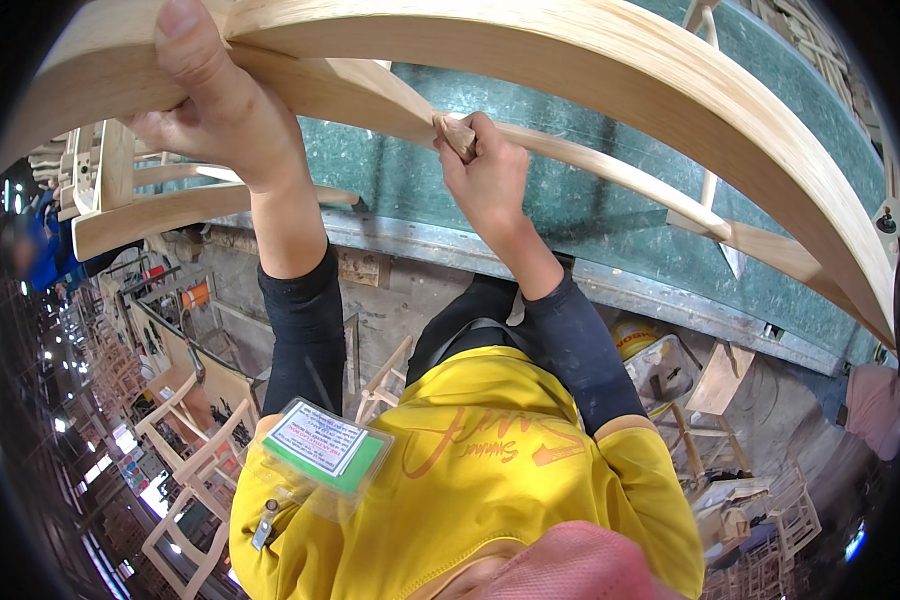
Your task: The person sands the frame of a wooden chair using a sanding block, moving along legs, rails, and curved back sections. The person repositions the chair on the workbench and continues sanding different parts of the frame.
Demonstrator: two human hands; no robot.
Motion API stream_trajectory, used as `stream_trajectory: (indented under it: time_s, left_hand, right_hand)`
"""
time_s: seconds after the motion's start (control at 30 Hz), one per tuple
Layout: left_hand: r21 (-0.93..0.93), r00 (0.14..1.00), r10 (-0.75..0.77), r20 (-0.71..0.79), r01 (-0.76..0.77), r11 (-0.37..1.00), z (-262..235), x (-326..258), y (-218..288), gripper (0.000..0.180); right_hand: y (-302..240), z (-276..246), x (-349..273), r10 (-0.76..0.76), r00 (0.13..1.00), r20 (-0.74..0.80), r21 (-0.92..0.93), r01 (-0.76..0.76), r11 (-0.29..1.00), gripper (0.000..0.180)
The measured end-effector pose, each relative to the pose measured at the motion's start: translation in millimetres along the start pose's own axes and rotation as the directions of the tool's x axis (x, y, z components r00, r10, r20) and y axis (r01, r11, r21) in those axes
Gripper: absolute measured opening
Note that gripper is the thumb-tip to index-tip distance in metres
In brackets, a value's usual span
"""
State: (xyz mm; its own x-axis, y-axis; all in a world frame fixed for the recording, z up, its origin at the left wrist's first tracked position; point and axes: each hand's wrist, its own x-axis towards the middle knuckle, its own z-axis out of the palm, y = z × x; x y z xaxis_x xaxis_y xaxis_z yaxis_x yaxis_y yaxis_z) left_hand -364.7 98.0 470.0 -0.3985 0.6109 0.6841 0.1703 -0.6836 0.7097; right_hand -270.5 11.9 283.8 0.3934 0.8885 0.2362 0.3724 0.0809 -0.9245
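A pale wooden chair frame [610, 48] with a wide curved rail spans the top of the view, above a green work table. My left hand [232, 118] grips the rail's left part, thumb on top; its other fingers are mostly hidden. Pinched in my right hand [492, 178] is a small brown, rough-looking piece [457, 138], perhaps folded sandpaper. It sits against the frame where a slanted wooden part meets a thin round rod [610, 170]. The fingers of that hand are curled closed.
The green table [590, 230] has a metal front edge [660, 285] close to my body. Another curved wooden part [160, 212] lies at its left. Unfinished chair frames [195, 470] stand on the floor to the left. A yellow and white container [655, 360] stands under the table's right side.
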Motion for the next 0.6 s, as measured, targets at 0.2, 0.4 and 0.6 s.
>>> stream_trajectory:
  time_s: [0.2,0.4,0.6]
  left_hand:
    - [-0.01,1.0,0.013,0.012,-0.013,1.0,0.6,-1.7,1.4,0.098]
    - [-0.021,0.999,0.023,0.044,-0.022,1.0,5.9,-2.8,3.7,0.1]
    - [-0.008,1.0,0.002,0.017,-0.002,1.0,5.1,-3.2,4.7,0.102]
  right_hand:
    - [-0.5,-8.4,-3.1,-0.055,0.998,-0.001,-0.02,0.055,0.998,0.022]
    - [5.4,-11.6,-6.7,-0.08,0.997,0.002,0.016,0.08,0.997,0.021]
    - [11.5,-11.3,-12.4,-0.081,0.997,0.011,0.035,0.081,0.996,0.02]
